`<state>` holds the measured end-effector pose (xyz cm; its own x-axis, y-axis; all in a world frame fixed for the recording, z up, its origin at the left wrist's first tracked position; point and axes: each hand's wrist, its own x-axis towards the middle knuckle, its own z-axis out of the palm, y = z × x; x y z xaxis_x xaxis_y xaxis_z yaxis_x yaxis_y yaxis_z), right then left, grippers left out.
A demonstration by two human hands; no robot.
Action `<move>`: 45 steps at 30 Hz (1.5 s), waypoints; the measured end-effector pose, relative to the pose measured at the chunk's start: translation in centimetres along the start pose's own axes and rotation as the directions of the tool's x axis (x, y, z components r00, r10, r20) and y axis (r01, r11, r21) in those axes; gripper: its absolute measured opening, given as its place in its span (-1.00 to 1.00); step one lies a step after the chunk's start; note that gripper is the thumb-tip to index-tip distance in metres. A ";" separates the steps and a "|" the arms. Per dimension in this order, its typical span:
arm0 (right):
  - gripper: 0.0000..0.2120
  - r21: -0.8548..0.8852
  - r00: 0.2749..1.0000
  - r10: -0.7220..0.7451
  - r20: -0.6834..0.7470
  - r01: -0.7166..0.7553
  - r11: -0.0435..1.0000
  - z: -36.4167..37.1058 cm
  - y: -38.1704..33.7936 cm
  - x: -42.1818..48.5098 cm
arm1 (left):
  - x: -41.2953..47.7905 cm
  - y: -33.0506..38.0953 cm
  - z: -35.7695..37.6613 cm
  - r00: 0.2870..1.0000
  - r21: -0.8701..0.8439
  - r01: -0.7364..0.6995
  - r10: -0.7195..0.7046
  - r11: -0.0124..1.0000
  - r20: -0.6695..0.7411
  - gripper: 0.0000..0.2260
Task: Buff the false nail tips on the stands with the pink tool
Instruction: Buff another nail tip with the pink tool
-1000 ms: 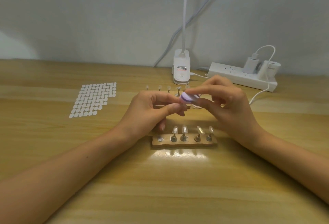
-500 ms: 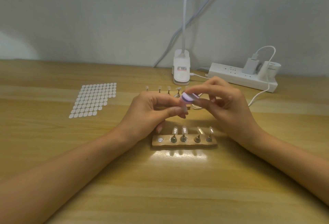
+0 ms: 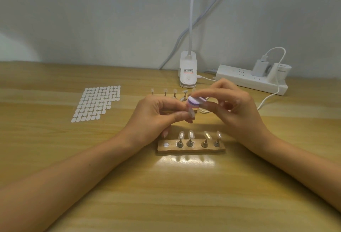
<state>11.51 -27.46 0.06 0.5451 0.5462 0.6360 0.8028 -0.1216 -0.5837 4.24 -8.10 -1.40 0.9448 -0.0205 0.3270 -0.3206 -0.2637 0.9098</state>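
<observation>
Pink tool (image 3: 193,102): I am pinching this small pink-and-purple block between the thumb and fingertips of my right hand (image 3: 234,110). It is hanging over the table (image 3: 184,194), behind the near wooden base (image 3: 191,151).

Held nail tip (image 3: 191,114): I am gripping one loose stand between the thumb and forefinger of my left hand (image 3: 153,119). Its clear tip is pointing up at the block's underside.

Deciding relation: the block is sitting directly above the tip, with its long axis running roughly left to right across it. I am judging that the stroke calls for sideways travel from the right hand while the left braces.

Nearer hand: both hands are meeting at the centre, and neither is reaching.

Near base: four stands with tips (image 3: 190,134) are standing upright. A bare metal disc (image 3: 166,145) is showing at the left end, probably the held stand's seat.

Far row (image 3: 165,91): more tipped stands are lining up behind my hands.

Hidden: my left fingers are covering the held stand's stem and foot. Whether block and tip are touching or just apart, I cannot tell, because the area is blurred. My hands are blocking the far row's right end.

Surroundings: a sheet of white stickers (image 3: 96,103) is lying well to the left. A white lamp clamp (image 3: 187,73) and a power strip (image 3: 247,81) are sitting by the wall.
</observation>
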 end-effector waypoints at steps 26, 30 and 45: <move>-0.76 -0.067 0.992 -0.109 0.060 0.113 0.991 0.3 -0.1 -0.1 | -0.1 0.6 0.3 0.998 0.026 0.020 -0.019 0.999 -0.062 -0.80; -0.79 -0.020 1.000 0.026 -0.014 -0.026 0.999 -0.3 0.3 0.2 | -0.1 0.7 0.3 0.999 0.024 -0.007 0.008 1.000 -0.032 -0.94; -0.80 -0.137 0.992 -0.125 0.003 0.124 0.983 -0.3 0.3 -0.2 | -0.3 0.6 0.1 1.000 0.068 -0.015 0.016 0.998 -0.015 -0.89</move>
<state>11.67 -27.85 -0.12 0.4403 0.5592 0.7024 0.8896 -0.1658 -0.4256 3.73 -8.39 -0.99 0.9384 -0.0102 0.3453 -0.3293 -0.3288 0.8851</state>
